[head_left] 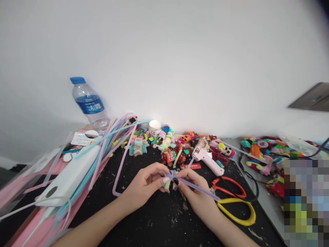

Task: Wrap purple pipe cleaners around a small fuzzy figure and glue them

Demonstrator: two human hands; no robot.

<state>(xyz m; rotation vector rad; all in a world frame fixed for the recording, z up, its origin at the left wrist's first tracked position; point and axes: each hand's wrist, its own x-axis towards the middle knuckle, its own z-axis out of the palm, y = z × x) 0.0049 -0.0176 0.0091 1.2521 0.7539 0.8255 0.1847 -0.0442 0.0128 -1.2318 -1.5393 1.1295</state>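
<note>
My left hand (151,180) and my right hand (194,190) meet over the black work surface, fingertips pinched together. Between them is a small pipe-cleaner piece (167,186) in pale green, yellow and purple, partly covered by my fingers. A purple pipe cleaner (196,187) runs from my fingertips across the right hand, its free end pointing right. Just beyond my right hand lies a pale pink glue gun (209,161). Beside the right wrist are scissors with one red-orange and one yellow handle loop (251,214); their blades are mostly hidden.
Loose pastel pipe cleaners (96,156) and a white power strip (70,175) lie on the left. A tilted water bottle (88,103) stands near the wall. Several finished pipe-cleaner figures (138,146) and a white paper cup (154,127) line the back. A black cable (257,187) curls at right.
</note>
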